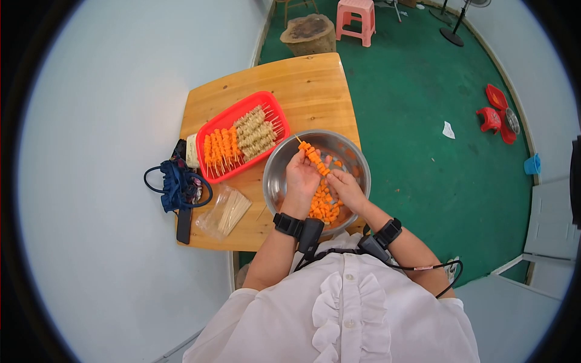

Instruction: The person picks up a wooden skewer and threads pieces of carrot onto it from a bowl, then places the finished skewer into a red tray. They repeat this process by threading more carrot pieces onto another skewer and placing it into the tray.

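My left hand [302, 176] is closed round a skewer of orange carrot pieces [313, 157], held tilted over a steel bowl [273, 162]. The stick's bare tip points up and away to the left. At the skewer's lower end, my right hand [345, 189] pinches with its thumb and fingers; which piece they press on is partly hidden. Loose carrot chunks [325, 210] lie in the bowl below both hands. Left of the bowl, a red tray [221, 118] holds finished carrot skewers [221, 148] and skewers of a beige, ruffled food [256, 130].
A plastic bag of bamboo sticks [233, 213] lies on the wooden table [296, 78], near a blue handbag [176, 184] and a dark phone [184, 226]. Beyond the table stand a tree-stump block [308, 33] and a pink stool [356, 18]. A wall runs along the left.
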The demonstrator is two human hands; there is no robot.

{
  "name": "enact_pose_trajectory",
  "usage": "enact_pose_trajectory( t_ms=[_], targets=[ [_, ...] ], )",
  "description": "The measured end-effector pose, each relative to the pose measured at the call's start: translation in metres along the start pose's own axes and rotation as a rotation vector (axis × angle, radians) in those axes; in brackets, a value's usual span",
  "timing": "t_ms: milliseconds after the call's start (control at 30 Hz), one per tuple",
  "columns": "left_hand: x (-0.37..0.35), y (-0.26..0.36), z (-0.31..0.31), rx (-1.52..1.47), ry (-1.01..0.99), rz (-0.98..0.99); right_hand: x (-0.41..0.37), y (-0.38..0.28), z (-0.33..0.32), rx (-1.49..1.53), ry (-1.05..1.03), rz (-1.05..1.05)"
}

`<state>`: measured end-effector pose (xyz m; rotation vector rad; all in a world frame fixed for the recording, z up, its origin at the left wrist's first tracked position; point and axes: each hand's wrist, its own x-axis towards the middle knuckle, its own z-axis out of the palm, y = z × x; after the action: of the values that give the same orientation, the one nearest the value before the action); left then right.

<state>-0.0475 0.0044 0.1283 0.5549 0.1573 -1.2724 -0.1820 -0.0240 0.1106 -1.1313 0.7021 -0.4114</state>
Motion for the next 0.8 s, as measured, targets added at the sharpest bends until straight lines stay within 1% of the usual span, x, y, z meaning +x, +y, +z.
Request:
enact_pose_trajectory(
  t_ms=[133, 200, 300, 400, 500, 567, 600, 700, 800],
  targets=[
    [0.0, -0.001, 0.0, 0.018, 0.019, 0.01, -0.002, -0.004, 0.002, -0.073, 0.003, 0.01],
    [0.003, -0.004, -0.001, -0.004, 0.071, 0.072, -0.003, -0.004, 0.003, -0.119, 0.007, 0.023],
    [0.004, -0.007, -0.003, 0.012, 0.113, 0.125, 0.001, 0.005, 0.004, -0.317, 0.064, -0.099],
    [0.006, -0.005, -0.008, 0.063, 0.144, 0.12, 0.003, 0.008, 0.006, -0.362, 0.036, -0.216],
    [0.002, -0.005, -0.001, 0.061, 0.183, 0.13, 0.0, -0.001, 0.009, -0.337, 0.011, -0.151],
    [0.0, -0.005, 0.005, 0.081, 0.233, 0.159, 0.001, -0.003, 0.007, -0.368, 0.02, -0.075],
    [0.001, -0.005, 0.003, 0.077, 0.226, 0.152, 0.0, -0.003, 0.008, -0.381, 0.021, -0.039],
    [0.003, -0.006, -0.005, 0.053, 0.215, 0.136, -0.003, -0.006, 0.01, -0.329, 0.04, -0.081],
    [0.007, -0.008, -0.009, 0.014, 0.221, 0.118, 0.001, 0.002, 0.007, -0.367, 0.05, -0.073]
  ],
)
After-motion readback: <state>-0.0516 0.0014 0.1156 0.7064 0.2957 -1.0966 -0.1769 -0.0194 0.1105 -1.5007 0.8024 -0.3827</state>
